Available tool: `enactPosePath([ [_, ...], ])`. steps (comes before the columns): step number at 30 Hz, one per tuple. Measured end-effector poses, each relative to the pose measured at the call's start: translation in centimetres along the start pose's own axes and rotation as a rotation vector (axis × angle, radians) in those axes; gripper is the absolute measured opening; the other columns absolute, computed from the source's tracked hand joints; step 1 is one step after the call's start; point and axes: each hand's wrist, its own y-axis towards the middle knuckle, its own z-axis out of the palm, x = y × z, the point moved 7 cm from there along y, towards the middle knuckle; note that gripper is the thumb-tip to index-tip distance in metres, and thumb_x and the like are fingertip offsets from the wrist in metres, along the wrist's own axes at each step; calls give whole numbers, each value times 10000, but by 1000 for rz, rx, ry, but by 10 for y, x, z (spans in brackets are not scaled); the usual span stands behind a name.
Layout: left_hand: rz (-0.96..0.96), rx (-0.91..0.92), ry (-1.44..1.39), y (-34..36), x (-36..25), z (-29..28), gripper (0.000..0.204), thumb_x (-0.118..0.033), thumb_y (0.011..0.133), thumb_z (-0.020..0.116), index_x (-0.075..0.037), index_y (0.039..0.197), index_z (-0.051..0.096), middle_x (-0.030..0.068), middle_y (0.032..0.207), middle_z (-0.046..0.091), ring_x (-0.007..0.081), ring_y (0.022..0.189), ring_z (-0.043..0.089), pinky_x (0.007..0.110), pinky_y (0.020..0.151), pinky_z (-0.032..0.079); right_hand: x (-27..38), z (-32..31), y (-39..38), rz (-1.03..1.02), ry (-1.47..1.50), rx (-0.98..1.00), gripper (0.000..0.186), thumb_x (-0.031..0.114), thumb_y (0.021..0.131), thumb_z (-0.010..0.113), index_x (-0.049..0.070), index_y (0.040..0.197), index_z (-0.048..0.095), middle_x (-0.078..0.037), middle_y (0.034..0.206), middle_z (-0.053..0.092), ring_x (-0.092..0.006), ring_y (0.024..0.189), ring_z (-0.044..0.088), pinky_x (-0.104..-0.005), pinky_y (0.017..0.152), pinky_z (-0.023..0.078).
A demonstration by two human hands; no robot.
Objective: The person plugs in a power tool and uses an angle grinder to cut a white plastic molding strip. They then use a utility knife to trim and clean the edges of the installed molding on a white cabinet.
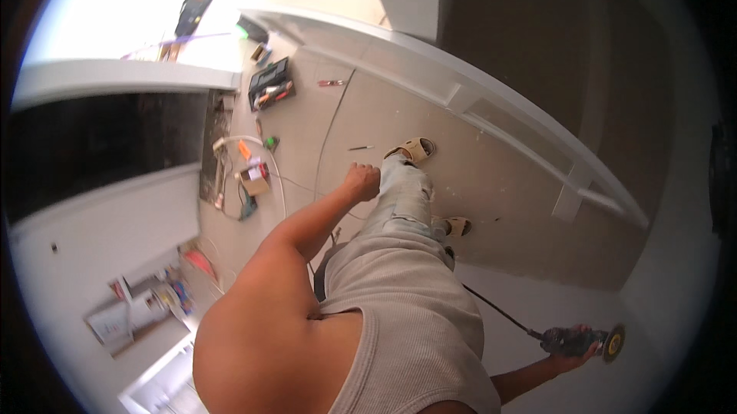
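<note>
My right hand is closed round the dark body of an angle grinder, held out low at the right. Its round cutting disc has a yellow centre and faces away from me. A black power cord runs from the grinder's rear end back behind my body. My left hand hangs in a loose fist in front of my pale trousers. No object shows from it, though the palm side is hidden. Nearest to that hand on the floor lies a thin pen-like tool.
An open black toolbox and red-handled pliers lie ahead on the tiled floor. A cable crosses it. To the left are a cardboard box and a teal power tool. A long white frame spans the far right.
</note>
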Motion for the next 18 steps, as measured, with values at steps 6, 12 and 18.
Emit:
enactPosePath([
  [6,-84,-36,-219,-20,-62,106,413,-300,801,729,-20,1092,638,192,1127,675,354,1112,636,519,995,431,29,-11,86,44,-114,24,437,354,961,597,-58,1099,558,-156,1037,612,-264,918,596,-408,799,525],
  [12,-201,-51,-302,-2,-108,116,405,-294,796,734,-21,1081,645,191,1111,680,351,1106,641,510,992,434,62,-87,233,101,-203,-128,443,395,901,671,33,1148,608,-98,971,651,-258,852,638,-422,761,548],
  [18,-167,-148,-290,55,-154,74,407,-308,786,744,-23,1060,651,196,1096,680,347,1088,646,509,961,455,100,-53,286,24,-390,-123,433,426,915,651,87,1180,604,-87,972,651,-244,852,636,-437,747,548],
])
